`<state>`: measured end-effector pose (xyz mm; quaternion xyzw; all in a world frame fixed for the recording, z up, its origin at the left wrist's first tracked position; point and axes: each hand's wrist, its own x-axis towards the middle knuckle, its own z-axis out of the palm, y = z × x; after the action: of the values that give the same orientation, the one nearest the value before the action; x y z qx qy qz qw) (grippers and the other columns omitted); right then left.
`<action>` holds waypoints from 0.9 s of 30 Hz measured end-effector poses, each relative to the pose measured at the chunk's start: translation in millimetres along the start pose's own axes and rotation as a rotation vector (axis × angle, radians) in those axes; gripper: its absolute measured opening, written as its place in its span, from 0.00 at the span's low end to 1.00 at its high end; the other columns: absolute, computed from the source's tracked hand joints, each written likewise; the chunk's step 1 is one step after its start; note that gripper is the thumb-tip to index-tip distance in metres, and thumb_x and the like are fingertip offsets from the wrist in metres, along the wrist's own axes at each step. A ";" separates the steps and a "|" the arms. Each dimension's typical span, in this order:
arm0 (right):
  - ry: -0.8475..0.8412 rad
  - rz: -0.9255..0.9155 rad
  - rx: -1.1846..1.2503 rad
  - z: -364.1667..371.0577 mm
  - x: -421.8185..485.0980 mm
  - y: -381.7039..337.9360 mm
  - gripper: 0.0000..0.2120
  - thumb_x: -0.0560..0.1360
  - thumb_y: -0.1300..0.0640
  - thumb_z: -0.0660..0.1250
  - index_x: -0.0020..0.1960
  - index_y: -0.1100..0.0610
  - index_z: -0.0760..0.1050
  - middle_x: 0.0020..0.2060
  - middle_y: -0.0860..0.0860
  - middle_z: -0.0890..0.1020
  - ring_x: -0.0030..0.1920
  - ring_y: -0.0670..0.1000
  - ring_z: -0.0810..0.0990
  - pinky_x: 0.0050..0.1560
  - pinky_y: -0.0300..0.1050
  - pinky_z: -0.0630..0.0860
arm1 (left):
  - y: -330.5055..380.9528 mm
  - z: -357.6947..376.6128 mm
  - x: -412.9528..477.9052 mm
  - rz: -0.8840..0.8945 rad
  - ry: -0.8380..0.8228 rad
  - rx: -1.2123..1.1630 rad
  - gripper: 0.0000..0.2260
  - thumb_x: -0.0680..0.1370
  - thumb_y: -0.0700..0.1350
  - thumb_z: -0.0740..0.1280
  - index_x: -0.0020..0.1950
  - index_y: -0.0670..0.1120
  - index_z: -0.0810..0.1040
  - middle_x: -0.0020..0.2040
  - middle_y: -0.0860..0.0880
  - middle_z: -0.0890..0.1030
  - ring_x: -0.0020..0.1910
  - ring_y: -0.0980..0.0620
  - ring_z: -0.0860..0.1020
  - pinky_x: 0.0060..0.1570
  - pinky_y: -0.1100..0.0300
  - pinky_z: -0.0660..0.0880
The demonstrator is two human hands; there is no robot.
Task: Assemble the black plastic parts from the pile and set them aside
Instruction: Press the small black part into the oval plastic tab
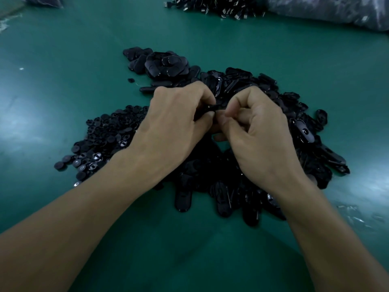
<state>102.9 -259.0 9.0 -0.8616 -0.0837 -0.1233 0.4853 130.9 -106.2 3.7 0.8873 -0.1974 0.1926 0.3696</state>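
In the head camera's view, both hands meet above the middle of the pile of oval parts [280,106], which spreads across the green table [63,60]. The left hand [179,123] has its fingers curled and pinches a black part [212,108] between thumb and fingertips. The right hand [259,131] is curled as well, with its thumb and fingertips closed on the same part's right end. Whether it also holds a second, smaller piece is hidden behind the fingers.

The black part shows only as a thin sliver between the two hands. Its long axis runs roughly left to right, from one hand to the other, so the joining move looks like a squeeze along that line.

A heap of small round pieces [105,135] lies against the pile's left side, just beside the left wrist. At the pile's far-left edge sits a fanned stack of oval parts [166,64], likely the set-aside ones. It lies ahead and slightly left of the hands, nearer the left hand, so that hand has the shorter reach to it. Well beyond the pile, at the table's far edge, lie another dark heap [210,7] and a plastic bag [336,11].
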 end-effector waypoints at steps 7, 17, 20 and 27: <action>0.057 -0.036 -0.083 -3.5 3.6 9.4 0.11 0.77 0.58 0.70 0.58 0.46 0.79 0.45 0.41 0.81 0.45 0.38 0.79 0.47 0.29 0.74 | -2.8 -1.4 5.1 -0.251 -0.078 -0.382 0.07 0.75 0.39 0.74 0.46 0.51 0.81 0.36 0.52 0.85 0.34 0.57 0.83 0.37 0.64 0.80; 0.029 0.053 0.211 -16.7 8.7 12.2 0.07 0.74 0.59 0.75 0.46 0.47 0.81 0.37 0.45 0.86 0.38 0.43 0.84 0.39 0.33 0.76 | -4.5 -6.8 9.1 -0.326 -0.272 -0.748 0.05 0.77 0.36 0.71 0.49 0.45 0.83 0.38 0.46 0.86 0.36 0.53 0.84 0.39 0.62 0.81; 0.023 0.075 0.250 -17.0 8.5 11.6 0.06 0.73 0.60 0.76 0.45 0.49 0.82 0.35 0.47 0.86 0.36 0.44 0.83 0.36 0.34 0.76 | -4.8 -7.5 9.2 -0.326 -0.280 -0.750 0.05 0.77 0.36 0.72 0.50 0.44 0.83 0.39 0.46 0.86 0.37 0.53 0.84 0.40 0.62 0.81; -0.012 0.114 0.324 -19.9 8.8 11.3 0.05 0.73 0.62 0.76 0.44 0.53 0.82 0.34 0.49 0.85 0.33 0.44 0.82 0.33 0.35 0.77 | -5.4 -7.7 9.1 -0.338 -0.290 -0.772 0.06 0.76 0.35 0.72 0.51 0.43 0.83 0.38 0.45 0.86 0.36 0.53 0.84 0.39 0.63 0.81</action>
<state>111.7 -281.6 12.3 -0.7760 -0.0565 -0.0756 0.6237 139.8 -99.0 10.0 0.7220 -0.1570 -0.0847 0.6685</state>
